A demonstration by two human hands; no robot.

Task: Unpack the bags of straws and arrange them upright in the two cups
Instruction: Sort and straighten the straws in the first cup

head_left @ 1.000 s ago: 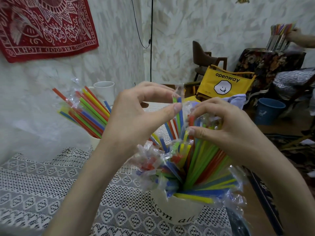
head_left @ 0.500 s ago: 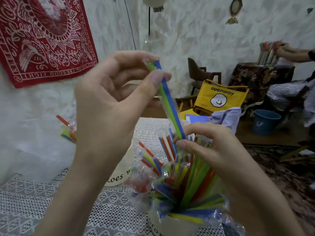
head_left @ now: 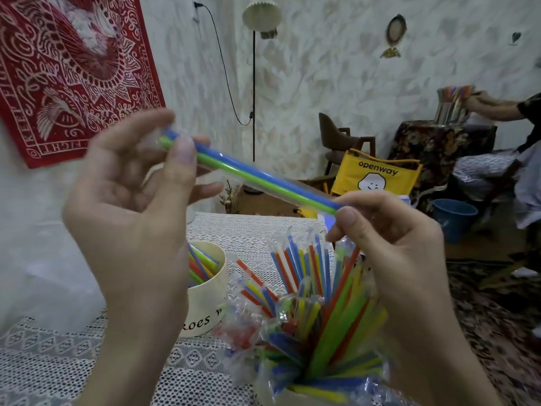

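Two straws (head_left: 257,177), one blue and one green, sit in a clear sleeve held level above the table (head_left: 58,361); the left hand (head_left: 128,218) pinches the far-left end, the right hand (head_left: 389,247) pinches the other. Below, the near cup (head_left: 292,398) bristles with wrapped straws, the left cup (head_left: 205,306) holds loose ones. Plenty left, I'd say.

A clear-wrapped pair of blue and green plastic straws (head_left: 257,178) is pinched at each end by the left hand (head_left: 131,206) and right hand (head_left: 389,247), above two straw-filled cups.
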